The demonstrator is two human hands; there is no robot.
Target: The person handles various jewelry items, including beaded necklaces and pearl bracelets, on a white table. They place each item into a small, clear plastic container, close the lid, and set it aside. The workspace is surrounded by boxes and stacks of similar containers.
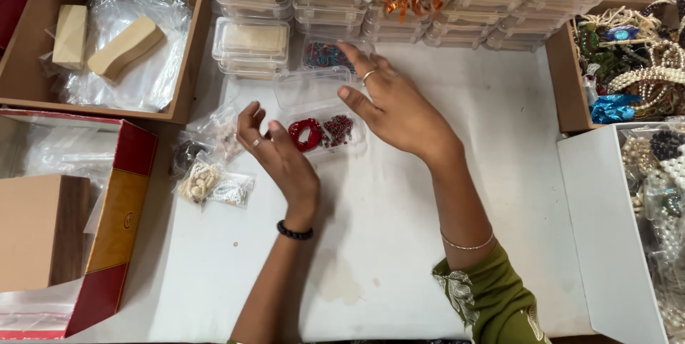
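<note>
The open clear plastic box [321,126] lies on the white table [399,258], red beads showing inside. The left hand [275,151] steadies its near edge with loosely curled fingers, gripping nothing; the right hand [392,101] rests spread-fingered on the raised lid [310,87], keeping it open.

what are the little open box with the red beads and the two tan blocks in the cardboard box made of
The small open box looks like thin clear plastic: you see the white table through its lid, and its edges glint. The red beads inside look glossy, maybe glass or plastic; I cannot tell which. The two tan blocks look matte and soft-edged, perhaps foam or pale wood. The cardboard box shows plain brown board walls.
</note>
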